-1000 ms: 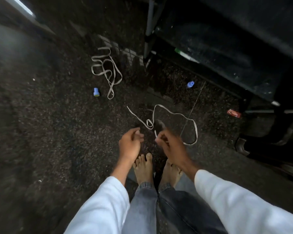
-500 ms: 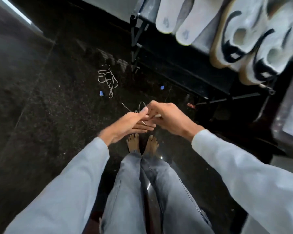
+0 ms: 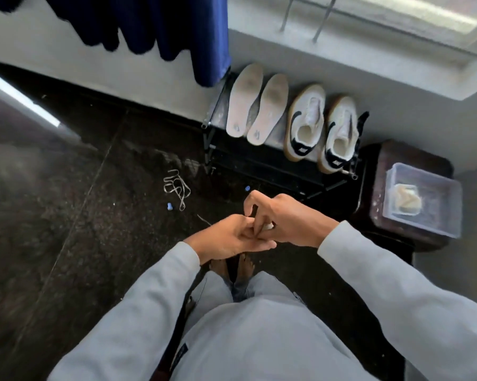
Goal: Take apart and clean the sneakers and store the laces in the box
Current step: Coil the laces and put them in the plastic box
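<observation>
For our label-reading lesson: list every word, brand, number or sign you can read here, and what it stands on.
No text is clear enough to quote.
Black heel tabs of the sneakers: white lettering, too blurred to read.
Sides of the sneakers: black curved logo, no letters.
Heels of the insoles: small grey marks, too small to read.

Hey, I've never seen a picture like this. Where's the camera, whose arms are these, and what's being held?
No machine here: a person wears a camera on the head, looking down, so the two bare hands are their own. The right hand pinches a flat white shoelace against the left hand; the left grip is hidden. On the dark speckled floor lie a second loose white lace and a small blue piece. A black metal rack carries two pale insoles and two white sneakers with dark markings. A clear plastic box stands on a dark brown stand at the right.
</observation>
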Motion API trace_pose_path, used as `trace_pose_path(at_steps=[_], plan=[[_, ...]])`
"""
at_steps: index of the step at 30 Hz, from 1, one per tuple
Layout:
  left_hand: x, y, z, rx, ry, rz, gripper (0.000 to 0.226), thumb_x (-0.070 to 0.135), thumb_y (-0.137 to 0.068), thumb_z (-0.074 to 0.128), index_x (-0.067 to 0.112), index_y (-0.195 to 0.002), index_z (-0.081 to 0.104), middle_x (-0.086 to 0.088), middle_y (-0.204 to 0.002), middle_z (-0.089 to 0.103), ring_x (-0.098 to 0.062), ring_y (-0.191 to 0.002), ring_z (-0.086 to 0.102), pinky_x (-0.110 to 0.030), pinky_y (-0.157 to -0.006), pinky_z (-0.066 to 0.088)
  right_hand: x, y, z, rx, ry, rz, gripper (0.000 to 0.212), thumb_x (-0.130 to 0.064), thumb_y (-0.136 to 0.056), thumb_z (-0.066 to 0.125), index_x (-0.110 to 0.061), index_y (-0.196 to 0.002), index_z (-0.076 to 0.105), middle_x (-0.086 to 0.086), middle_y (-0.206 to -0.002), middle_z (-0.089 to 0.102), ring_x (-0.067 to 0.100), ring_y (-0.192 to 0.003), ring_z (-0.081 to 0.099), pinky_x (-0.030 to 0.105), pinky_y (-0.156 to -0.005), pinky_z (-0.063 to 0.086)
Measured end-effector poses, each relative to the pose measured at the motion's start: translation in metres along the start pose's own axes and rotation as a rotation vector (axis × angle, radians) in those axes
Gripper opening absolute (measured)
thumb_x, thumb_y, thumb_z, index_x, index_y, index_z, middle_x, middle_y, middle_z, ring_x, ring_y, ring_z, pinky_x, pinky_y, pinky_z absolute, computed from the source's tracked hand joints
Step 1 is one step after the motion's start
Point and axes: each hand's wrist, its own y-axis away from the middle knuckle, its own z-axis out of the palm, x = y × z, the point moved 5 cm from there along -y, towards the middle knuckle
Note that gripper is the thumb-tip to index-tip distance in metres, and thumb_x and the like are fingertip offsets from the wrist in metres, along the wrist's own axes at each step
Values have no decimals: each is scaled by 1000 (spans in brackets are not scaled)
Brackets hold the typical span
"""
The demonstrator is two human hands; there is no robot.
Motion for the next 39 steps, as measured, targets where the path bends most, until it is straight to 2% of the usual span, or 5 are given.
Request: trace_pose_path(at_steps=[14, 20, 25, 32, 39], plan=[[96, 27, 55, -381, 50, 112, 35, 2, -99, 48, -2, -133, 53, -28, -127, 61, -31, -117, 64, -37, -96, 54, 5, 91, -94, 217, -273, -34, 19, -21, -81, 79, -20, -99, 72, -6, -88, 72, 9, -83, 69, 26, -77, 57], [139, -2, 88, 116, 571, 421, 38, 8, -97, 44, 1, -133, 53, -20, -127, 64, -32, -124, 59, -36, -103, 49, 31, 135, -55, 380, -409, -87, 16, -19, -96, 60, -11, -91, 73, -12, -77, 67, -2, -72, 64, 11, -67, 46], [132, -44, 113, 461, 334, 399, 34, 4, -103, 37, 14, -131, 53, -4, -126, 68, -14, -127, 57, -24, -108, 43, 34, 198, -47, 374, -334, -105, 27, -35, -101, 50, -19, -89, 68, -14, -67, 58, 3, -63, 57, 9, -60, 38], [120, -64, 196, 289, 265, 236, 36, 10, -95, 39, 0, -118, 65, -18, -114, 72, -29, -117, 64, -44, -108, 43, 86, 234, -118, 692, -409, -127, 26, -41, -98, 51, -29, -76, 61, -13, -60, 52, 4, -54, 45, 25, -53, 39], [145, -68, 230, 302, 500, 377, 42, 9, -91, 36, 0, -120, 65, -26, -118, 68, -36, -118, 62, -41, -106, 46, 133, 206, -47, 327, -685, -48, 21, -28, -91, 59, -34, -72, 66, -13, -65, 62, 7, -64, 57, 24, -66, 44]])
